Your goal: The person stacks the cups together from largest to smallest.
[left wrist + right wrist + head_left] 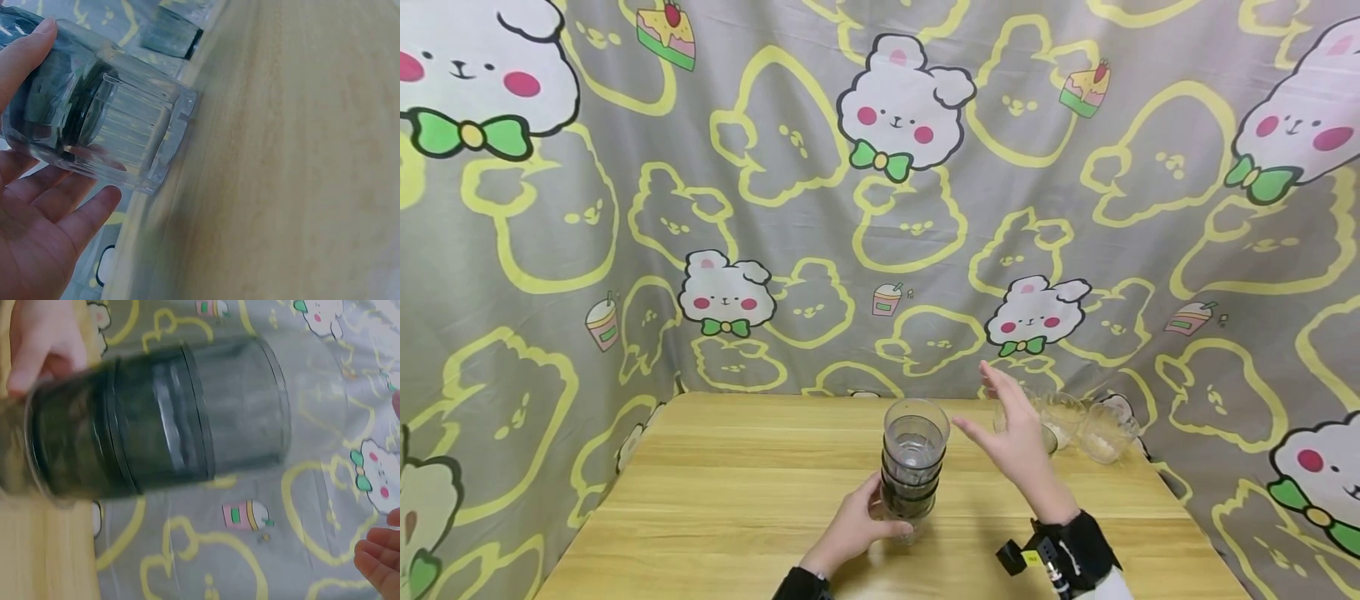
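A tall stack of drinking glasses (913, 454) stands upright on the table, clear at top and bottom with dark-tinted ones between. My left hand (853, 525) holds it low down, thumb on the near side and fingers behind. In the left wrist view the ribbed clear bottom glass (134, 128) shows its thick base close to the wood. To the right of the top rim, my right hand (1018, 442) is apart from the stack, its thumb and fingers spread. Right wrist view: the dark glasses (150, 419) run across, with my right fingers (378, 559) at the edge.
Several more glasses stand at the table's back right corner, among them a clear glass mug (1105, 433), partly behind my right hand. A patterned curtain (805, 250) hangs round the back and sides of the wooden table (722, 475).
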Demonstrator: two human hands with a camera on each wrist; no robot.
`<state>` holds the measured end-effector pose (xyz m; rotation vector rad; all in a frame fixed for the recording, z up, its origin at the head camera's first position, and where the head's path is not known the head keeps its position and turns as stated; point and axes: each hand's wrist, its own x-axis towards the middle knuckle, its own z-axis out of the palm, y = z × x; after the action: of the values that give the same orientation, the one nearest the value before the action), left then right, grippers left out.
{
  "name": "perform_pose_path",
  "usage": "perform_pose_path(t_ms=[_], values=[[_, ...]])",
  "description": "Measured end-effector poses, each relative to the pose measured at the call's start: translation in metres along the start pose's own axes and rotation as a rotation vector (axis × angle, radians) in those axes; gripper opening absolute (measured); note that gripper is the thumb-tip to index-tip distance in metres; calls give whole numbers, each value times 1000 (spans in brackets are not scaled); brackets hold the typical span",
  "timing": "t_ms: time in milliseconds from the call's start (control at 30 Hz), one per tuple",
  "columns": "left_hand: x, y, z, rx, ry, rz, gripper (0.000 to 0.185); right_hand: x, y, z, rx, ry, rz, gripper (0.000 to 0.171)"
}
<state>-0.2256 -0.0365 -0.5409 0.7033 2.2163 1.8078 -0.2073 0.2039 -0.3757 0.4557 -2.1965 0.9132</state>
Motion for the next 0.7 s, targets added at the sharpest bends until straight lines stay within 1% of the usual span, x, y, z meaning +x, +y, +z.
perform_pose_path(t_ms=[200,333,500,700], values=[[0,1,0,-14,-6,-3,80,5,25,-13,-16,61,69,84],[0,0,-1,-20,-10,1,80,8,45,-23,-55,103,110,82],[0,0,-1,-26,-12,3,81,7,69,-39,-103,111,174,79],[0,-1,0,-19,-17,2,83,1,98,-52,-163,133,202,80]])
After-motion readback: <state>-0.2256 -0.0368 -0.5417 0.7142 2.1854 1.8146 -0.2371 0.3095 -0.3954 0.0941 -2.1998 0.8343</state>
